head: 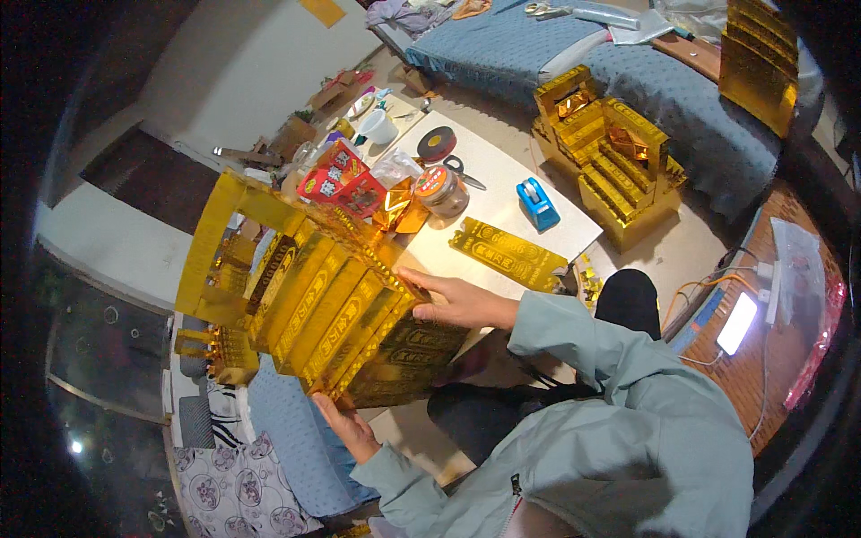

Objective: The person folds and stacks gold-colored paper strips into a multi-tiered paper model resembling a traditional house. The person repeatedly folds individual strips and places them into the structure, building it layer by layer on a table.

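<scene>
A large stepped structure of gold foil card [329, 309], printed with characters and open-framed at its far end, is held up in front of me, tilted. My left hand [346, 430] grips its lower near corner, and my right hand [461, 299] holds the opposite near edge, thumb on top. The fingers under the card are partly hidden. Just beyond my right hand, a flat gold printed strip [508, 254] lies on the white table [572, 225]. A blue tape dispenser [538, 204] stands near that strip, and black-handled scissors [464, 173] lie farther back.
A lidded plastic jar [442, 193], a red printed package [340, 178], a roll of dark tape [436, 144] and a white cup [378, 126] crowd the table. Another gold stepped structure [615, 161] stands on the floor beside the blue-covered sofa [484, 47]. A lit phone-like device [737, 324] lies at right with cables.
</scene>
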{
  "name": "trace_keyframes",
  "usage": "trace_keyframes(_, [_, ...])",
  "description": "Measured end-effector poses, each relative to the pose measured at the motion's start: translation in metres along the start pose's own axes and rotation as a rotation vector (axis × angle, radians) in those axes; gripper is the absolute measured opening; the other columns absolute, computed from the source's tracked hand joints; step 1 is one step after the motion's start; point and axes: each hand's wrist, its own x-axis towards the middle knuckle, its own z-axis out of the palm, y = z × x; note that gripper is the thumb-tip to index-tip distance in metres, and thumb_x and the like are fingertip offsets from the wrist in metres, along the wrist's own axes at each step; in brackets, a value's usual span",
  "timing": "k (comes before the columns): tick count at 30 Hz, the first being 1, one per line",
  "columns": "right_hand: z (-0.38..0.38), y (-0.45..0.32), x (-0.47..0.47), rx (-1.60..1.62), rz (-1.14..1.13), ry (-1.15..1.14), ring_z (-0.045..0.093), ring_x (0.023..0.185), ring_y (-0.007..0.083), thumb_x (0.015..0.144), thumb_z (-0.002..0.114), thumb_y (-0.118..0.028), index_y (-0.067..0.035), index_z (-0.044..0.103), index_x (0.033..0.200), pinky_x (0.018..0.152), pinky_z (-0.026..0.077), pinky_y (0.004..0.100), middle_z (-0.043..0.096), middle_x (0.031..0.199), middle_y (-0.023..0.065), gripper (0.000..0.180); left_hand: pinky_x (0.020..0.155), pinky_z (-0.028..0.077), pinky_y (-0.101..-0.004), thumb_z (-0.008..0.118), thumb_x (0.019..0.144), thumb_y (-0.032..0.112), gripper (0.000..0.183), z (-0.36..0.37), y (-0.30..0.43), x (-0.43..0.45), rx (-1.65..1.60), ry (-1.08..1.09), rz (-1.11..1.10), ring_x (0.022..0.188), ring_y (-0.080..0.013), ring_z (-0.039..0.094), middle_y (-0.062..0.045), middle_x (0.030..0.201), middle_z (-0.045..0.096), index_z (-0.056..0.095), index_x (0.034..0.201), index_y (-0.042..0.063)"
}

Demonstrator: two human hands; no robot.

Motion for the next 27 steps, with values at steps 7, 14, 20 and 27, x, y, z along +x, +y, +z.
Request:
trace_keyframes(7, [-0.117, 0.041, -0.06, -0.094, 0.325, 0.705, 0.065, 0.094, 0.0184, 0.103, 0.061, -0.024, -0.004, 0.07, 0.121, 0.084, 0.053, 0.0332, 0.071, 0.105, 0.0118, 0.028, 0.104, 0.044, -0.0398, 0.044, 0.107, 0.027, 0.043, 0.063, 0.032, -0.078, 0.327, 0.137, 0.9, 0.118, -0.0266, 0.058, -0.017, 0.129, 0.058, 0.05, 0.135, -0.005])
trace_keyframes(14, [-0.194, 0.102, -0.088, -0.579, 0.419, 0.608, 0.065, 0.1, 0.0353, 0.095, 0.064, -0.032, -0.004, 0.072, 0.113, 0.09, 0.052, 0.0451, 0.065, 0.108, 0.0199, 0.034, 0.099, 0.052, -0.0367, 0.059, 0.1, 0.012, 0.037, 0.223, -0.002, -0.119, -0.34, -0.873, -0.629, 0.116, -0.0284, 0.064, -0.018, 0.13, 0.062, 0.054, 0.135, -0.001])
trace_keyframes(20, [-0.195, 0.113, -0.061, -0.536, 0.674, 0.659, 0.07, 0.097, 0.0366, 0.091, 0.069, -0.032, -0.001, 0.071, 0.105, 0.084, 0.054, 0.0463, 0.071, 0.104, 0.0224, 0.034, 0.1, 0.054, -0.0379, 0.059, 0.1, 0.014, 0.03, 0.331, -0.09, -0.111, -0.442, -0.853, -1.131, 0.114, -0.0309, 0.064, -0.021, 0.123, 0.064, 0.058, 0.124, -0.004])
trace_keyframes(27, [-0.207, 0.122, -0.055, -0.472, 0.774, 0.581, 0.07, 0.078, 0.0254, 0.087, 0.075, -0.032, 0.0, 0.072, 0.1, 0.072, 0.055, 0.041, 0.073, 0.085, 0.0165, 0.035, 0.089, 0.058, -0.0421, 0.052, 0.1, 0.022, 0.024, 0.406, -0.16, -0.109, -0.383, -0.746, -1.276, 0.094, -0.0302, 0.069, -0.014, 0.101, 0.069, 0.061, 0.107, 0.001])
